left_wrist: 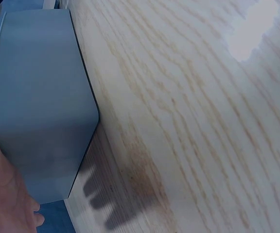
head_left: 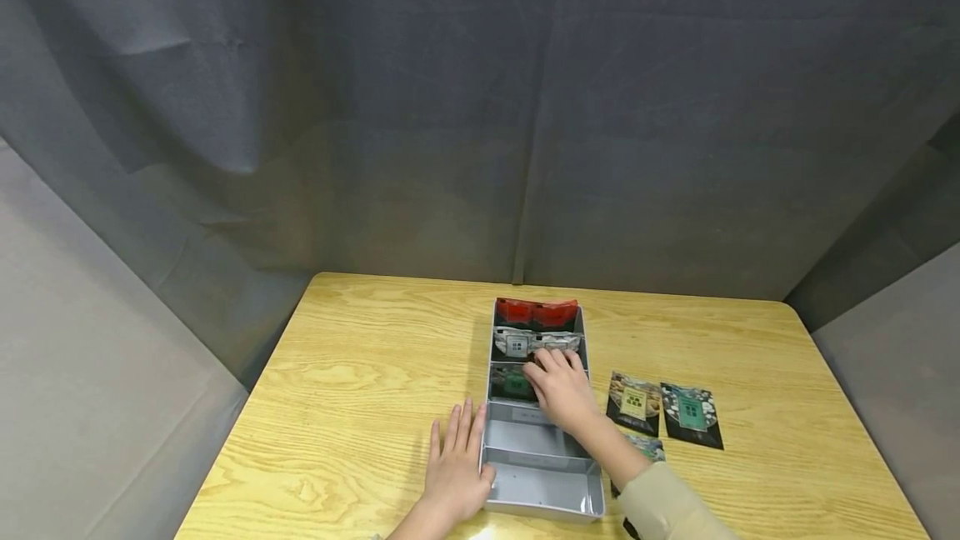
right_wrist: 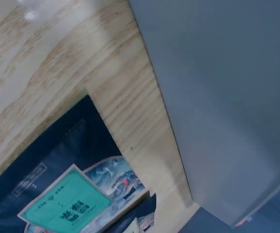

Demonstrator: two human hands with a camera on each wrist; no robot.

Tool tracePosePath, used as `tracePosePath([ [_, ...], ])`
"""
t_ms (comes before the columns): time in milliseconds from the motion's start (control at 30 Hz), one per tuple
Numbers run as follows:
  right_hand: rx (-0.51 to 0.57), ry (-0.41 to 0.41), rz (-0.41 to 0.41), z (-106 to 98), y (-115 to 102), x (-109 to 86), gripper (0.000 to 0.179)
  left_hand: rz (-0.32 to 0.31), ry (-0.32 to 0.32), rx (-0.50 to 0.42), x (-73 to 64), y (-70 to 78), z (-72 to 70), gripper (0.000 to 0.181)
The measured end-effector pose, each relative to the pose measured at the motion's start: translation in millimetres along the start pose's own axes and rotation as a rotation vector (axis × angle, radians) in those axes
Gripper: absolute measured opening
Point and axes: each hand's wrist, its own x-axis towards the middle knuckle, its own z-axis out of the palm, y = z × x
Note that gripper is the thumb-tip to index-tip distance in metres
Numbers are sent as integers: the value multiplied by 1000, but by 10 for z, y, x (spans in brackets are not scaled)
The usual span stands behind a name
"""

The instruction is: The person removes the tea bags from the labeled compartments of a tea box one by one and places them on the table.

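Note:
A long grey divided box point(head_left: 543, 490) lies lengthwise on the table. Red packets point(head_left: 536, 312) stand in its far compartment, silvery white-topped packets point(head_left: 516, 345) in the one nearer. A dark packet with a green label point(head_left: 513, 382) stands at the left of the third compartment. My right hand point(head_left: 562, 386) reaches over the right part of that compartment, fingers bent down into it; I cannot tell whether they pinch a packet. Along the box's left side rests my left hand point(head_left: 456, 473), its fingers straight and spread, thumb at the rim.
Right of the box lie a yellow-label packet point(head_left: 633, 403) and a green-label packet point(head_left: 692, 415). Another packet point(head_left: 649, 446) lies nearer, partly behind the right forearm. The wooden table point(head_left: 360, 373) backs onto a grey curtain point(head_left: 450, 148).

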Motion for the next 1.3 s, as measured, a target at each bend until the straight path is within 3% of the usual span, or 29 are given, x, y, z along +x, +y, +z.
tracePosePath([
  [367, 90, 233, 14, -408, 134, -31, 9, 7, 22, 0, -21, 4, 2, 75],
  [667, 125, 323, 65, -683, 331, -234, 9, 4, 18, -5, -15, -3, 13, 74],
  [867, 108, 338, 102, -811, 513, -435, 49, 28, 62, -24, -30, -11, 32, 75],
  [933, 112, 340, 115, -844, 580, -514, 51, 30, 68, -28, -32, -16, 42, 75],
  [1167, 129, 369, 180, -910, 796, -812, 50, 10, 23, -2, -20, -3, 9, 74],
  [1300, 128, 352, 238, -935, 894, -994, 21, 3, 7, 12, -13, 1, 7, 75],
])
